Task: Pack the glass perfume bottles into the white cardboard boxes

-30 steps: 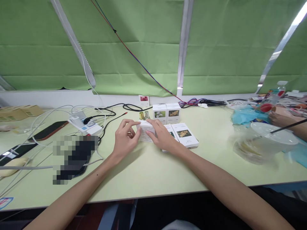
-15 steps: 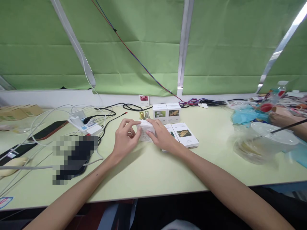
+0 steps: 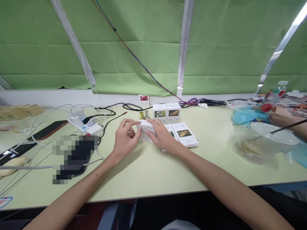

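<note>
Between my hands a small white printed box (image 3: 146,131) stands upright on the table. My left hand (image 3: 127,135) is closed on its left side, thumb and forefinger at the edge. My right hand (image 3: 164,135) wraps its right side, fingers on top and thumb across the face that carries small print. Just behind the box show a gold cap (image 3: 141,115) and a silver cap (image 3: 146,114); what lies below them is hidden. Two upright white boxes with flower pictures (image 3: 166,114) stand behind my right hand. A flat white box (image 3: 184,134) lies beside it, next to another that is partly covered.
Phones (image 3: 49,130), tangled white cables and a power strip (image 3: 87,126) lie to the left. A picture card (image 3: 144,100) leans at the wall. To the right stands a lidded plastic cup (image 3: 273,134) with a black straw, near blue plastic and another person's hand (image 3: 283,118).
My hands and the white box keep the same place and grip. Only the other person's hand at the far right shifts slightly.
</note>
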Tool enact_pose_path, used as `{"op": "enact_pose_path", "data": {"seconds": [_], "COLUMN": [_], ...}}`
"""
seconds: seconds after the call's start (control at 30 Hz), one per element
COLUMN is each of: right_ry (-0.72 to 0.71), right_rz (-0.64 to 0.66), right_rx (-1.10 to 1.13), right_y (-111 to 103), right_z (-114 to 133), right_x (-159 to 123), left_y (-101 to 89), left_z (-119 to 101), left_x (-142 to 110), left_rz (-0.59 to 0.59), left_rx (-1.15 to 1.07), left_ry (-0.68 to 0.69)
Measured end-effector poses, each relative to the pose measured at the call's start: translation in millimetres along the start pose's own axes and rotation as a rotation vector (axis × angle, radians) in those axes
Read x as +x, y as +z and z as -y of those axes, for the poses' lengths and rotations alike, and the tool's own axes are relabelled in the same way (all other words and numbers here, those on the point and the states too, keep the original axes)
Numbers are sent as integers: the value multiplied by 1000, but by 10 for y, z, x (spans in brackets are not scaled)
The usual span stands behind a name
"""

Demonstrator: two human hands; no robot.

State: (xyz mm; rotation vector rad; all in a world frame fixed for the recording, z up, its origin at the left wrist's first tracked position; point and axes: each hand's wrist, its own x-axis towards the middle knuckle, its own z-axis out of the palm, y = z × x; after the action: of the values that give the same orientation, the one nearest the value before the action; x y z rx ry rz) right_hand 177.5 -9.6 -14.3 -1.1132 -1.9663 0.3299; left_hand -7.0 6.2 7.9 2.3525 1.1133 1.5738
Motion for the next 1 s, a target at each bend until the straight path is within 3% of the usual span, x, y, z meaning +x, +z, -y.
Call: {"op": "enact_pose_path", "data": {"seconds": [1.0], "right_ry": [1], "right_rz": [2], "right_rx": [20], "right_y": [-4], "right_z": [0], "right_x": [-4], "left_y": [-5], "left_z": [-12], "left_x": [0], "left_rz": [10], "left_rx": [1], "left_ry": [-5]}}
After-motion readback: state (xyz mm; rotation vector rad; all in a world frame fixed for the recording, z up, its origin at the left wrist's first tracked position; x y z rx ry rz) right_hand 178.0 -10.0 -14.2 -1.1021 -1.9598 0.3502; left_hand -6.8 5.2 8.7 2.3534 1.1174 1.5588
